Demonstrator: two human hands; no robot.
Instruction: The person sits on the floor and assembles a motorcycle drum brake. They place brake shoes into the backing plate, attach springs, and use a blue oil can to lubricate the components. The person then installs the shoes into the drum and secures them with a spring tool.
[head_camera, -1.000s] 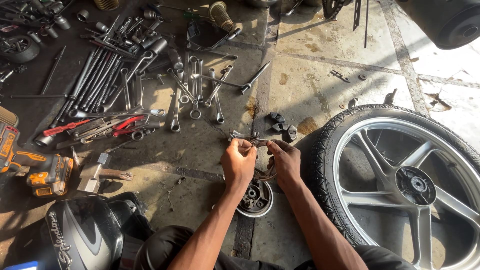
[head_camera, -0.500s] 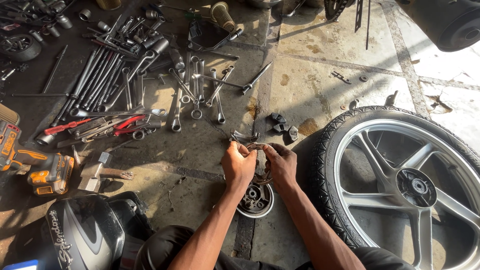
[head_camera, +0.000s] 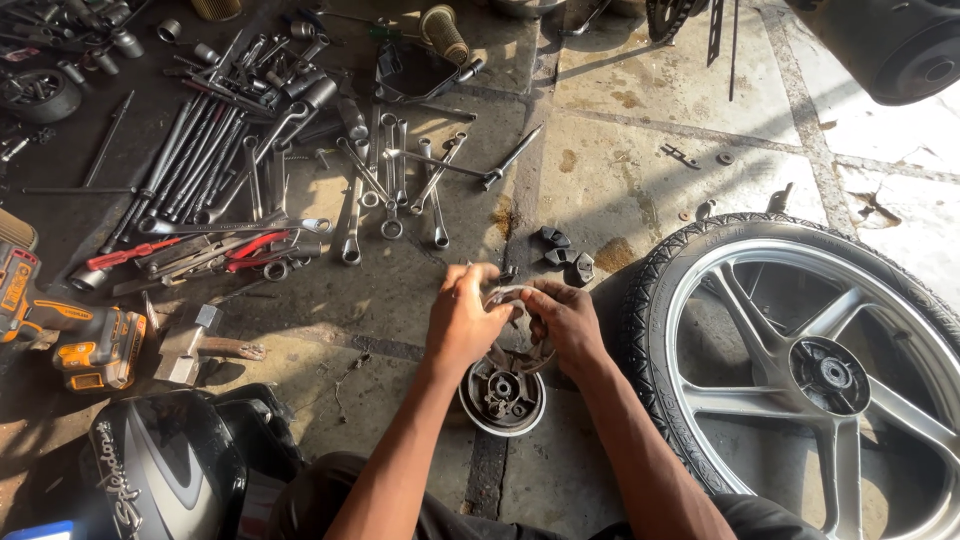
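My left hand (head_camera: 463, 318) and my right hand (head_camera: 566, 318) meet low over the concrete floor and grip a small curved metal part (head_camera: 512, 297) between their fingers. Right below them lies a round brake hub plate (head_camera: 501, 398) with springs and dark fittings inside. Just beyond my hands sit three small dark rubber blocks (head_camera: 562, 254). A motorcycle wheel (head_camera: 800, 370) with silver spokes and a black tyre lies flat to the right of my right arm.
Several spanners, sockets and rods (head_camera: 260, 160) are spread over the floor at the upper left. A hammer (head_camera: 195, 345) and an orange cordless driver (head_camera: 70, 335) lie at left. A black fuel tank (head_camera: 165, 470) sits at the lower left.
My hands have stayed over the hub plate, working the small part between the fingers; the fingers have shifted slightly. Nothing else has moved.
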